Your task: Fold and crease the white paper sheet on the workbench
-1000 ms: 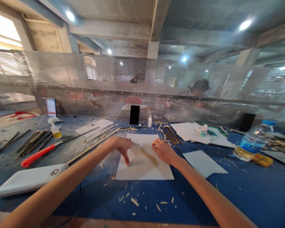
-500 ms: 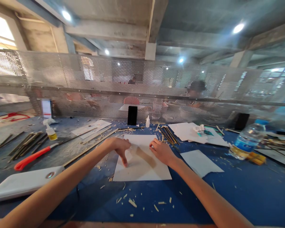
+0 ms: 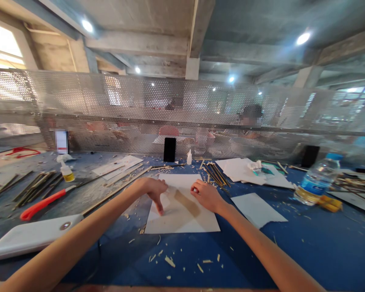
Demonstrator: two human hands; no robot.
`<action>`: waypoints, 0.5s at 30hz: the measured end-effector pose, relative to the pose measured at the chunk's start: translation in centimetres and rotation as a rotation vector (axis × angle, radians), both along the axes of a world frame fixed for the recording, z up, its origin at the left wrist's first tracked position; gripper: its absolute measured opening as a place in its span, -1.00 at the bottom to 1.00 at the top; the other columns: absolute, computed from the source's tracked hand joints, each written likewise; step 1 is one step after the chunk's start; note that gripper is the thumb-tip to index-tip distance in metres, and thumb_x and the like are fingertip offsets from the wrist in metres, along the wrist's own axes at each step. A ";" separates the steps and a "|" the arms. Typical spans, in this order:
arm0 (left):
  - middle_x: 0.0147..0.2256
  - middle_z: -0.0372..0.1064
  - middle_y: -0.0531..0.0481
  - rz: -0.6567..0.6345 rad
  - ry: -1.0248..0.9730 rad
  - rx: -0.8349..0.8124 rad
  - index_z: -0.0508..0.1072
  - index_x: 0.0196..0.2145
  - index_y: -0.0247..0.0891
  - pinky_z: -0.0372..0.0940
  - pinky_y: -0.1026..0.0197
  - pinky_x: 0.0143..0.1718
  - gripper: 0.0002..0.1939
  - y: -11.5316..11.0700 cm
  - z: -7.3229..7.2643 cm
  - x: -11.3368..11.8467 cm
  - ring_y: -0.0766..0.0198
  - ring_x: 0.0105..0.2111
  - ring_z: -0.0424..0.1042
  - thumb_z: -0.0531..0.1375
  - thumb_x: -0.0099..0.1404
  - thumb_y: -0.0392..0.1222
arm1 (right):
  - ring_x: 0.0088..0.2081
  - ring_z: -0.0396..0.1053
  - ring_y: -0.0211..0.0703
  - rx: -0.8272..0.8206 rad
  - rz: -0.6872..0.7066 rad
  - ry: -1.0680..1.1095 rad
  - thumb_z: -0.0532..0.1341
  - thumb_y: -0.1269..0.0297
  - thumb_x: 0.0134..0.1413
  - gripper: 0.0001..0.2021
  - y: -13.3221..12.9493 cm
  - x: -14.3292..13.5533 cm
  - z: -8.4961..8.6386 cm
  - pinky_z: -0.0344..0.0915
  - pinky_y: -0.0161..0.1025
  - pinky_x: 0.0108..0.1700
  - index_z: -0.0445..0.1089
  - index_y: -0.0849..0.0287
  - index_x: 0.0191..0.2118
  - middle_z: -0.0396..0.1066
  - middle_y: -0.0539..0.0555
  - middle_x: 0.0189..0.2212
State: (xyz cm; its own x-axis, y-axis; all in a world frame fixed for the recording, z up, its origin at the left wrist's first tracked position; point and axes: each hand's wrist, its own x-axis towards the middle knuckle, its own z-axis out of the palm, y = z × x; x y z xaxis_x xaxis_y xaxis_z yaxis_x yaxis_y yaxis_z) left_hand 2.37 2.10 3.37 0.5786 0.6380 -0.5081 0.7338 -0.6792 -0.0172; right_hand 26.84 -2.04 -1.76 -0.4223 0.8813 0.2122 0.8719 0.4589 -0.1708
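A white sheet of paper (image 3: pixel 182 221) lies on the blue tabletop (image 3: pixel 124 259) in front of me. Over its left side is my left hand (image 3: pixel 156 192), thumb stretched apart from the fingers and nothing in it. My right hand (image 3: pixel 203 194) rests at the sheet's right edge with its fingers curled together; whether something small is between the fingertips is too small to tell. A shadow crosses the paper between the hands. Beyond the sheet stand a black phone (image 3: pixel 169 149) and a small white bottle (image 3: pixel 189 157).
Thin sticks (image 3: pixel 217 174) and more paper (image 3: pixel 257 209) lie to the right, with a water bottle (image 3: pixel 316 180). On the left are a red-handled tool (image 3: pixel 44 205), a white device (image 3: pixel 33 235) and a glue bottle (image 3: pixel 67 172). A perforated screen (image 3: pixel 124 105) stands behind.
The view has shifted very slightly, so the table items appear a little lower. Both hands keep nearly the same places over the paper.
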 end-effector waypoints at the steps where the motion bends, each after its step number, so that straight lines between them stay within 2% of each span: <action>1: 0.22 0.22 -0.30 0.006 -0.008 -0.004 0.27 0.23 -0.20 0.20 -0.06 0.09 0.15 0.0 0.0 0.0 -0.32 0.20 0.14 0.39 -0.27 0.37 | -0.21 0.39 -0.22 -0.013 0.010 0.002 0.12 0.31 0.30 -0.88 0.0 0.0 -0.1 0.16 -0.32 -0.23 0.41 0.14 -0.20 0.41 0.04 -0.15; 6: 0.22 0.21 -0.30 -0.010 -0.033 -0.024 0.29 0.22 -0.21 0.18 -0.05 0.11 0.13 0.3 -0.2 -0.1 -0.32 0.20 0.14 0.40 -0.27 0.35 | -0.21 0.39 -0.21 -0.002 -0.074 -0.025 0.10 0.30 0.32 -0.87 0.1 -0.3 -0.5 0.15 -0.31 -0.24 0.39 0.14 -0.16 0.39 0.07 -0.09; 11: 0.19 0.26 -0.27 0.003 -0.042 -0.004 0.29 0.22 -0.19 0.20 -0.04 0.08 0.14 0.4 -0.5 -0.1 -0.31 0.17 0.19 0.39 -0.29 0.37 | -0.22 0.39 -0.23 -0.021 -0.013 0.004 0.10 0.31 0.30 -0.87 -0.1 -0.4 -0.7 0.14 -0.31 -0.23 0.39 0.14 -0.18 0.39 0.04 -0.12; 15: 0.20 0.26 -0.25 -0.012 -0.020 0.009 0.29 0.22 -0.16 0.21 -0.02 0.07 0.12 0.3 -0.5 -0.2 -0.30 0.17 0.20 0.39 -0.26 0.37 | -0.23 0.39 -0.20 0.019 -0.079 -0.005 0.07 0.32 0.32 -0.86 -0.1 -0.4 -0.6 0.13 -0.30 -0.27 0.38 0.15 -0.17 0.37 0.07 -0.11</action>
State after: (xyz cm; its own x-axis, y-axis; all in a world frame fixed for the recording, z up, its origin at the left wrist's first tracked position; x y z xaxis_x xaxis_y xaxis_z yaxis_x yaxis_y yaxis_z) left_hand 2.21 2.41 2.87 0.5960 0.6358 -0.4905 0.7260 -0.6876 -0.0092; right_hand 26.46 -2.17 -2.38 -0.3528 0.9077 0.2273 0.9063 0.3919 -0.1581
